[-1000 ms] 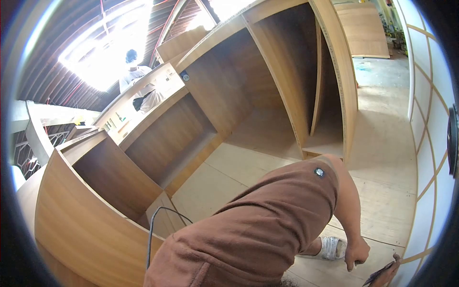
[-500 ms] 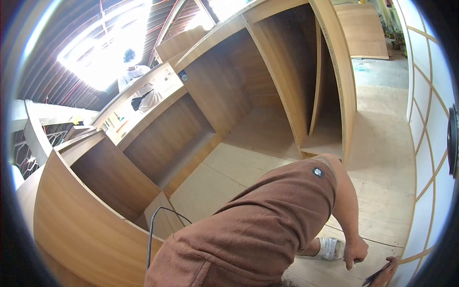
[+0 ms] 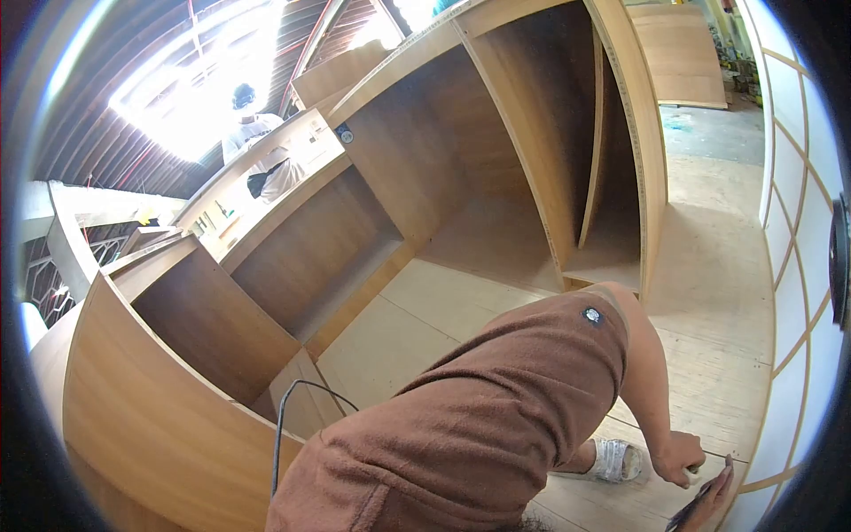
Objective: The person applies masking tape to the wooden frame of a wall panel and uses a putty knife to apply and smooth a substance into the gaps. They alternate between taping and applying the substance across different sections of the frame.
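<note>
"How do the hands stand?"

"The left hand [image 3: 678,457] is narrow, fingers curled in; I can't tell whether anything sits inside. It's low on the right, just above the right hand [image 3: 716,498]."

"And that one?"

"Partly cut off. A dark piece [image 3: 687,516] shows against it, down at the bottom edge of the view — whether it's gripped or merely touched, I can't tell, nor what it is."

"Any edges close by?"

"The white panel [image 3: 789,293] with its wooden strips is just beside the right hand. The sandalled foot [image 3: 612,461] is on the floorboards [image 3: 709,355], near the left hand on the other side."

"So where's the open room?"

"A bare strip of floorboards runs between the white panel and the upright end of the wooden cabinet [image 3: 654,177]. It's well apart from the dark cable [image 3: 282,417], which loops up on the far side of the brown sleeve [image 3: 496,381]."

"And around the sleeve?"

"Pale boards [image 3: 399,328] between it and the open compartments — the cabinet's front edges curve around them. Another person [image 3: 253,133] is behind the cabinetry, upper left, well away from both hands."
</note>
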Demonstrator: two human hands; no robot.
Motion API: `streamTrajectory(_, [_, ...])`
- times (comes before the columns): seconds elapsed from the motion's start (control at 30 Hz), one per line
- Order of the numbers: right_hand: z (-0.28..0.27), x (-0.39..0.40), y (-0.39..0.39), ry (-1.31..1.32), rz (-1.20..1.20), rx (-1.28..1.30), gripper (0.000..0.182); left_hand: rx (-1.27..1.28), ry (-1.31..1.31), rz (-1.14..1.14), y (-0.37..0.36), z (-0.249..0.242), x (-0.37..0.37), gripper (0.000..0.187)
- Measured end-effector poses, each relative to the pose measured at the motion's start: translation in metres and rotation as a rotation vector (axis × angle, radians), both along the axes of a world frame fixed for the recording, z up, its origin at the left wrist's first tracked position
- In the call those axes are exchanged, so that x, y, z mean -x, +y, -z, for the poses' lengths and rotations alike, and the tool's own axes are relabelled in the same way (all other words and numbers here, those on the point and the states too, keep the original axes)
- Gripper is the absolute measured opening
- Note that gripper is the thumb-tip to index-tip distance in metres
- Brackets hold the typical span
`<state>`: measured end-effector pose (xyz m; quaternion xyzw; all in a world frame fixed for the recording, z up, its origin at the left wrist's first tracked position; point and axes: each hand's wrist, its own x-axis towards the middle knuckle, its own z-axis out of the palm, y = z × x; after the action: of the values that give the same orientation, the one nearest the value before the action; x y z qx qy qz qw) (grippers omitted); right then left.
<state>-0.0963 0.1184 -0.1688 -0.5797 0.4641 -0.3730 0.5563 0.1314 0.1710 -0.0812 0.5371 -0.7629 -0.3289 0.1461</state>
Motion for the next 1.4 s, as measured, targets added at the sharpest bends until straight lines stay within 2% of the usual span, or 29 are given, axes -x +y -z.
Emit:
streamTrajectory(0.13, [-0.012,-0.008,0.007,0.020,-0.022,0.024,0.048,-0.006,0.057,-0.045,-0.003,-0.009,0.004,0.047])
streamTrajectory(0.2, [-0.019,-0.013,0.010,0.023,-0.035,0.031,0.048,-0.161,0.109,-0.011,-0.002,-0.014,0.004,0.049])
streamTrajectory(0.3, [-0.036,-0.021,0.018,0.035,-0.039,0.039,0.048,-0.142,0.208,-0.060,0.006,-0.008,0.002,0.049])
streamTrajectory(0.37, [-0.048,-0.023,0.022,0.154,-0.081,0.175,0.046,-0.111,0.160,-0.059,0.008,-0.013,0.003,0.049])
streamTrajectory(0.5, [-0.028,-0.013,0.015,0.157,-0.131,0.190,0.049,-0.032,0.126,-0.098,0.007,-0.015,0.002,0.046])
streamTrajectory(0.57, [-0.025,-0.012,0.014,0.025,-0.161,-0.010,0.053,-0.001,0.146,-0.117,0.005,-0.011,0.002,0.045])
streamTrajectory(0.67, [-0.028,-0.009,0.014,-0.033,-0.193,0.005,0.053,0.008,0.168,-0.138,0.000,-0.008,0.001,0.043])
streamTrajectory(0.77, [-0.027,-0.007,0.012,0.106,-0.193,0.081,0.052,-0.059,0.181,-0.160,-0.002,-0.002,0.000,0.041])
streamTrajectory(0.8, [-0.022,-0.006,0.010,0.107,-0.190,0.083,0.052,-0.106,0.196,-0.179,-0.003,0.001,0.000,0.040])
streamTrajectory(0.97, [0.046,-0.010,-0.020,-0.058,-0.114,-0.241,0.051,-0.142,0.235,-0.214,0.006,-0.013,-0.001,0.037])
streamTrajectory(1.0, [0.057,-0.011,-0.024,-0.060,-0.113,-0.241,0.051,-0.182,0.259,-0.220,0.008,-0.021,-0.001,0.036])
streamTrajectory(1.17, [0.076,-0.015,-0.034,-0.384,-0.174,-0.181,0.040,-0.245,0.314,-0.274,0.012,-0.032,0.001,0.034])
streamTrajectory(1.27, [0.061,-0.031,-0.022,-0.314,-0.040,-0.172,0.037,-0.209,0.303,-0.273,0.009,-0.024,0.002,0.034])
streamTrajectory(1.4, [0.082,-0.027,-0.029,-0.330,-0.116,-0.089,0.037,-0.154,0.312,-0.264,0.008,-0.012,0.001,0.034])
